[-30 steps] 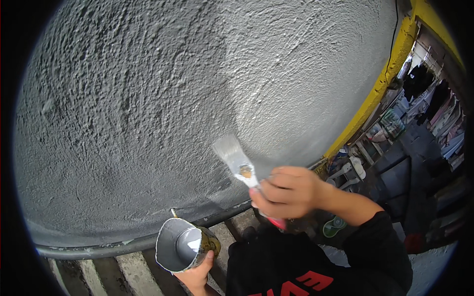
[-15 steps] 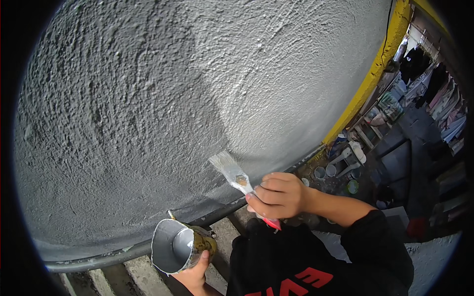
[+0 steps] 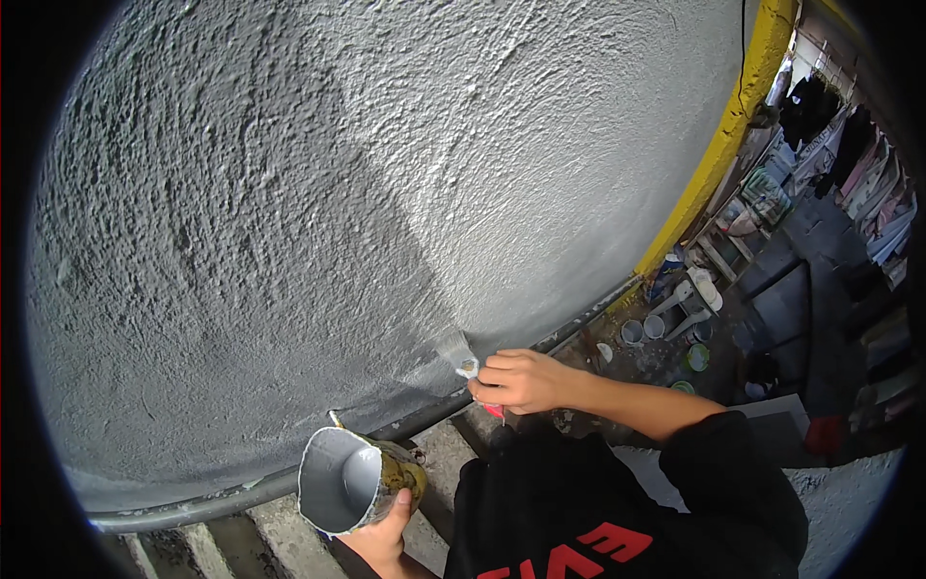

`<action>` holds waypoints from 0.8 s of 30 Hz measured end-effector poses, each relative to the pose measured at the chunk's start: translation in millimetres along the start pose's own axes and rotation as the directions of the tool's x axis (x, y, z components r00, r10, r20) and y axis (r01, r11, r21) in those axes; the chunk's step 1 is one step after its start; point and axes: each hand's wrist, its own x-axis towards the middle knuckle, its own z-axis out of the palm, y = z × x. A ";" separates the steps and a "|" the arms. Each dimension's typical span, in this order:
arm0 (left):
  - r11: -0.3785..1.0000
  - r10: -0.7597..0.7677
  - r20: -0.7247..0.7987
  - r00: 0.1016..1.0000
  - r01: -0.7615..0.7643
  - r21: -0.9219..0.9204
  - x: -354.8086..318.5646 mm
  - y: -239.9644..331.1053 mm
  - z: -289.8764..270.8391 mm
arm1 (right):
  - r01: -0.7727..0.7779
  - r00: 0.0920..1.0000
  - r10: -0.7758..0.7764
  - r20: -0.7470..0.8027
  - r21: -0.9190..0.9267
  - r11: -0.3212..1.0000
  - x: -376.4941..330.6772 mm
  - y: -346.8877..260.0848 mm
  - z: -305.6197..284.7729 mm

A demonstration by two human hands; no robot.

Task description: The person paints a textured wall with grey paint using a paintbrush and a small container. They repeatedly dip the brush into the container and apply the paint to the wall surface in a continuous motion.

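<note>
A paintbrush (image 3: 455, 349) with grey-white bristles and a red handle end is gripped in my right hand (image 3: 524, 380), its bristles against the lower part of a rough plaster wall (image 3: 241, 232). Above and right of the brush the wall is pale grey; to the left it is darker. A sharp slanting border between the two tones runs down to the brush. Lower down, my left hand (image 3: 388, 536) is wrapped round a tilted paint can (image 3: 400, 473), crusted yellow-brown outside. Grey paint shows inside it, and a thin stick pokes up behind its rim.
A dark pipe (image 3: 241, 496) follows the wall's foot, above concrete steps (image 3: 289, 540). A yellow post (image 3: 719, 154) borders the wall at right. Beyond it are hanging clothes (image 3: 878, 193), a white stool (image 3: 687, 304), several small tubs and buckets (image 3: 698, 358) on the floor below.
My right hand has moved slightly left with the paintbrush, whose bristles have shifted down and right to the wall's lower part. The paint can in my left hand has hardly moved.
</note>
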 end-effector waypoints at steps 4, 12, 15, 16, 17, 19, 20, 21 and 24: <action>1.000 -0.006 0.001 1.000 0.006 -0.013 -2.0 0.2 1.4 | 0.093 0.994 -0.095 -0.045 -0.049 0.994 55.3 3.2 -54.1; 1.000 0.004 -0.046 0.999 -0.003 0.024 -18.4 1.4 4.5 | 0.175 0.900 -0.270 -0.342 -0.284 0.943 67.2 -30.5 -102.6; 1.000 -0.010 -0.098 0.995 0.013 0.029 -28.7 -1.8 12.9 | 0.036 0.883 -0.087 -0.462 -0.118 0.992 46.8 -27.8 -75.4; 1.000 -0.015 -0.103 0.995 0.017 0.023 -31.4 -3.3 15.5 | -0.053 0.879 0.027 -0.476 -0.040 0.998 38.6 -28.1 -64.6; 0.999 -0.022 -0.114 0.993 0.026 0.038 -35.8 -7.7 15.1 | -0.159 0.843 0.143 -0.518 0.014 0.987 32.4 -29.7 -50.0; 0.997 -0.030 -0.138 0.990 0.039 0.063 -43.6 -18.6 15.4 | -0.354 0.733 0.359 -0.578 0.128 0.927 19.4 -35.3 -20.2; 0.997 -0.047 -0.149 0.988 0.056 0.060 -46.6 -19.1 17.9 | -0.378 0.687 0.399 -0.608 0.170 0.910 12.5 -37.6 -6.1; 0.996 -0.063 -0.158 0.985 0.072 0.056 -48.5 -18.3 20.8 | -0.389 0.675 0.430 -0.600 0.206 0.898 8.9 -38.7 2.5; 0.995 -0.087 -0.209 0.974 0.095 0.025 -57.4 -16.0 25.9 | -0.432 0.639 0.531 -0.556 0.312 0.846 4.9 -44.3 10.2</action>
